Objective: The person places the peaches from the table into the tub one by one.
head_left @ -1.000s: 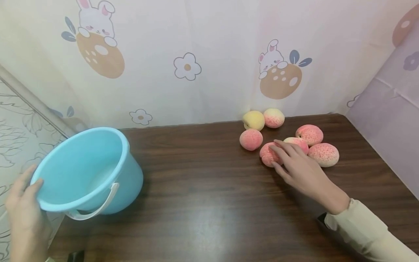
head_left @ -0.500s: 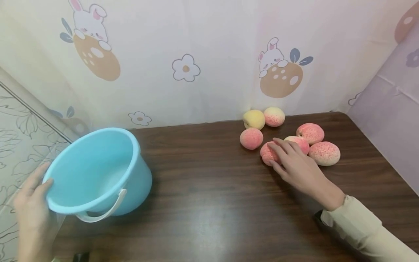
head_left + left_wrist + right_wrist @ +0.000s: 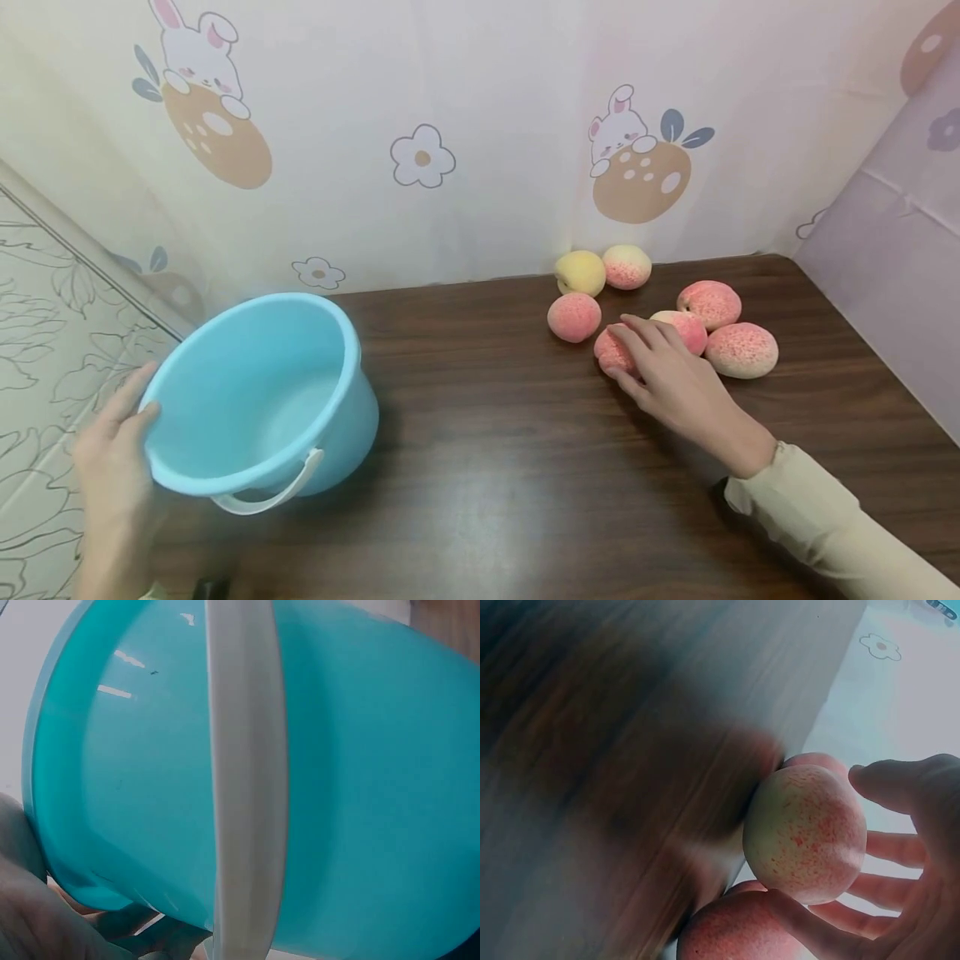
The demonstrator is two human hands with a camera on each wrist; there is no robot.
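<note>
A light-blue bucket [image 3: 352, 433] leans at the table's left side, its mouth tipped toward me. My left hand [image 3: 116, 458] grips the left of its rim, thumb over the edge. A white handle [image 3: 247, 780] hangs across the bucket's outside in the left wrist view. Over on the right, my right hand [image 3: 686, 392] has its fingers and thumb round a pink peach [image 3: 611, 350]. That speckled peach [image 3: 806, 836] sits between thumb and fingers in the right wrist view. Partly behind this hand lies another peach [image 3: 682, 329].
Two speckled peaches [image 3: 742, 350] lie right of my right hand. Beyond its fingertips are a pink peach [image 3: 573, 317], a yellow peach [image 3: 580, 273] and a pale speckled one [image 3: 627, 267]. A patterned cloth [image 3: 480, 167] hangs along the back edge of the brown table [image 3: 465, 400].
My left hand has moved the bucket rightward over the table. The right hand has stayed at the pink peach, its fingers closing slightly around it. The other peaches lie as before.
</note>
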